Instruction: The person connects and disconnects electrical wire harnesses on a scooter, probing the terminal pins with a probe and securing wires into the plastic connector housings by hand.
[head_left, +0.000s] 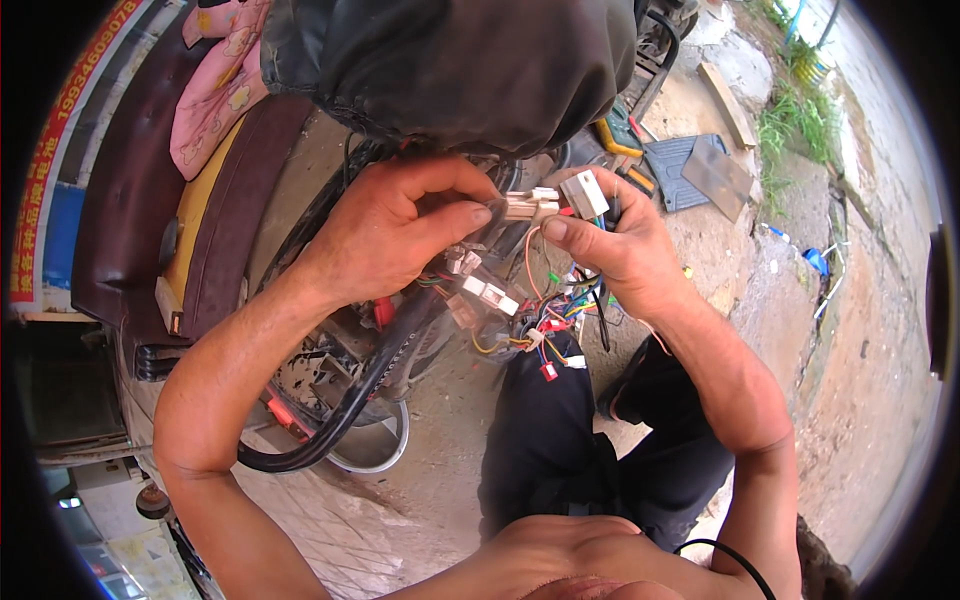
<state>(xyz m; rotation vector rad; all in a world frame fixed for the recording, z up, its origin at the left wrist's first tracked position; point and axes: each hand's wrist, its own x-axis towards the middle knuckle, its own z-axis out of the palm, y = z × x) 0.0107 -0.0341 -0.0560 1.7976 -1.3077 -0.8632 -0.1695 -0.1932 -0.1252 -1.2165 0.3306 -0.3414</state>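
Both of my hands are raised in front of me, under the edge of a black padded seat [450, 70]. Between thumb and fingers, my left hand [395, 225] grips one end of a pale wire connector [528, 206]. My right hand [635, 245] is closed on the other side, its thumb beside the joint of the connector. A larger white plug [584, 194] with blue wires sits against the right fingers. Below hang more white plugs [490, 295] and a tangle of coloured wires [565, 320], ending in a small red plug [548, 371] above my knee.
A thick black cable [350, 400] curves past a round metal-rimmed container [405, 440]. At left is a maroon bench [130, 190] with a pink patterned cloth [222, 85]. To the right lie a multimeter [620, 130], a dark ribbed mat [680, 165] and a wooden strip [728, 105].
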